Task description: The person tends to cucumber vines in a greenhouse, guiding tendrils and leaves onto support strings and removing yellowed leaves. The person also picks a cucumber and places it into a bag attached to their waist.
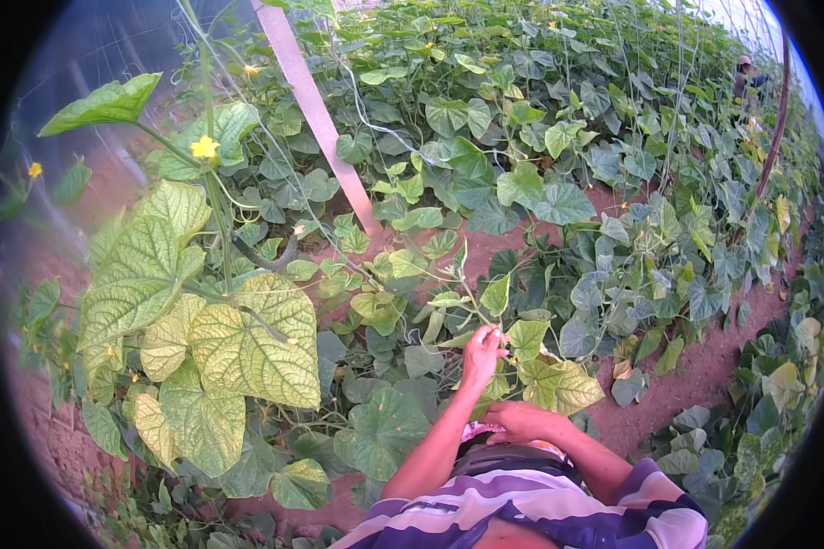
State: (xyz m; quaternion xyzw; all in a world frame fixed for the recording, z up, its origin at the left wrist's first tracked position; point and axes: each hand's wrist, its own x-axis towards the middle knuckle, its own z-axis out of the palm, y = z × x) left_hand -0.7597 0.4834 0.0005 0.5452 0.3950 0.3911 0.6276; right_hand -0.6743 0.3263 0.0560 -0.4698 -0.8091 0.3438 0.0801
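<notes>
My left hand (482,357) is raised in front of my body, its fingertips pinched on the thin green stem of a cucumber vine (470,291). Small leaves grow just above the fingers, and yellowing leaves (558,384) hang to the right of them. Lower down, my right hand (522,422) is at my waist, its fingers bent inward against a pink-and-white patterned pouch or cloth (478,429). What those fingers hold, if anything, is hidden.
A tall cucumber plant with large yellow-veined leaves (252,339) and a yellow flower (205,147) stands close at left. A slanting pale post (316,110) rises behind. Strings (362,114) hang among dense vines. Another person (744,78) is far right.
</notes>
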